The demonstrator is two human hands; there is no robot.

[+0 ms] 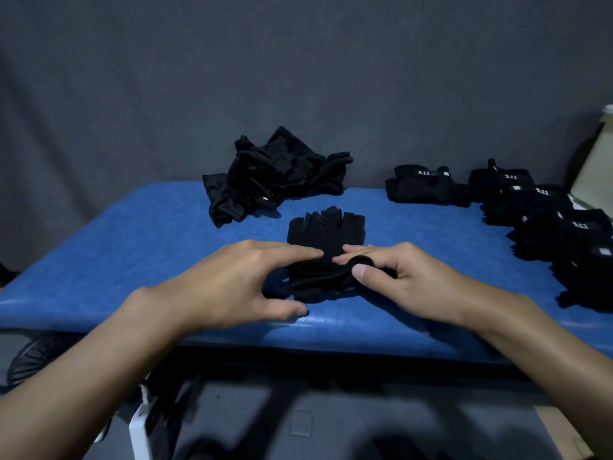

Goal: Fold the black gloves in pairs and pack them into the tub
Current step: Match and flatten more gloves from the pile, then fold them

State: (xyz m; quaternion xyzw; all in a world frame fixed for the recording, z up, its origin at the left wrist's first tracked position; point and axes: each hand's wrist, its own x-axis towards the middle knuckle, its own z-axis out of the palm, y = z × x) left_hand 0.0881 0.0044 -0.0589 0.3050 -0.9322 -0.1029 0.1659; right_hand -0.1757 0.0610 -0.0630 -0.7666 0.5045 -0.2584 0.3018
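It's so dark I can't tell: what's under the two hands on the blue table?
A black fingerless glove lies on the blue table. The left hand presses its cuff end; the right hand pinches its strap loop. A second glove beneath, if any, is covered.
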